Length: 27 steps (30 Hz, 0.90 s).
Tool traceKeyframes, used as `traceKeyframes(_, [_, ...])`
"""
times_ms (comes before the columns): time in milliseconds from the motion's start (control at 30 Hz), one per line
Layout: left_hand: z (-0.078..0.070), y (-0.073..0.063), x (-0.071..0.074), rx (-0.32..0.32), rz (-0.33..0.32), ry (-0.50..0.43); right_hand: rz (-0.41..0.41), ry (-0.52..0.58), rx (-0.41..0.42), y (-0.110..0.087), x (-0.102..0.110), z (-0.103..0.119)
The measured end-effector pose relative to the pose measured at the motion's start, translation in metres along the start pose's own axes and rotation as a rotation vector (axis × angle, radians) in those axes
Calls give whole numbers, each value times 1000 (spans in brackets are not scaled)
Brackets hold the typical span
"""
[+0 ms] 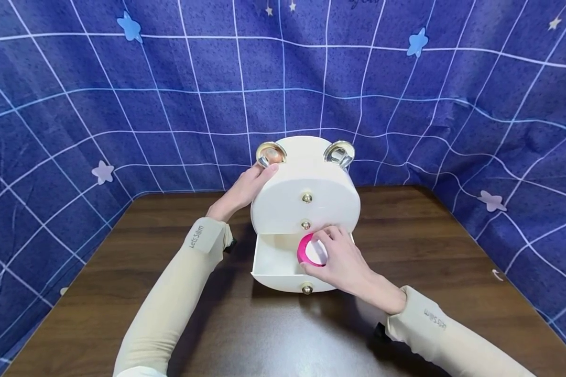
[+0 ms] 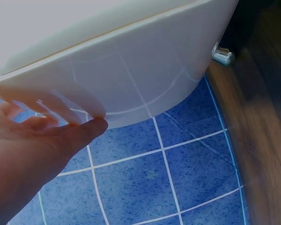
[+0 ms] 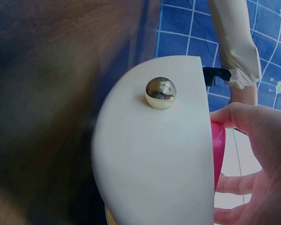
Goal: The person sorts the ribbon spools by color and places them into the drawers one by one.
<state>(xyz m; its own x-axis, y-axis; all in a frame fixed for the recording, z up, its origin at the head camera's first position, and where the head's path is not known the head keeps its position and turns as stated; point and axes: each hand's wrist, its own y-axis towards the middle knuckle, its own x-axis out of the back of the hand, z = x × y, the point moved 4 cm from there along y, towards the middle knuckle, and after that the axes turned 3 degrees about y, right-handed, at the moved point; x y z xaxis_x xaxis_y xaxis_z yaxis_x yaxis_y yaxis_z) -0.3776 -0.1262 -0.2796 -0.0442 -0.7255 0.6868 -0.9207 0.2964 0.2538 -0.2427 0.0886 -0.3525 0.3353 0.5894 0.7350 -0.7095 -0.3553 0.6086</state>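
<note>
A white bear-shaped storage box [image 1: 306, 204] with round gold-tone ears stands on the table, its bottom drawer [image 1: 275, 256] pulled out. Over the drawer's right part, my right hand [image 1: 339, 259] pinches a round pink-rimmed case with a white face [image 1: 305, 250] between thumb and fingers. From the right wrist view, the pink case [image 3: 218, 145] shows partly behind the drawer front [image 3: 154, 154] with its gold knob [image 3: 160, 93]. My left hand [image 1: 247, 188] rests on the box's upper left side by the left ear. Its fingers touch the glossy wall [image 2: 140, 79] in the left wrist view.
The brown wooden table [image 1: 170, 251] extends on both sides of the box. A blue cloth [image 1: 207, 104] with white grid lines and stars hangs close behind it and along the sides. Two more gold knobs [image 1: 306, 198] sit on the closed front above the drawer.
</note>
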Motion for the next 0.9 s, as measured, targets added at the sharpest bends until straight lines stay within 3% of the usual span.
traceKeyframes(300, [0, 1, -3, -7, 3, 6, -20, 73, 62, -2, -2, 3])
traceKeyframes(467, [0, 0, -2, -4, 1, 10, -95, 205, 133, -12, 8, 12])
traceKeyframes(567, [1, 0, -2, -3, 2, 6, -49, 361, 142, -26, 9, 20])
traceKeyframes(633, [1, 0, -1, -5, 1, 0, 64, 492, 74, -37, 4, 25])
traceKeyframes(800, [1, 1, 1, -6, -10, -6, 460, 799, -328, -60, -18, 28])
traceKeyframes(900, [1, 1, 1, -1, -11, -1, 598, 942, -557, -69, -32, 26])
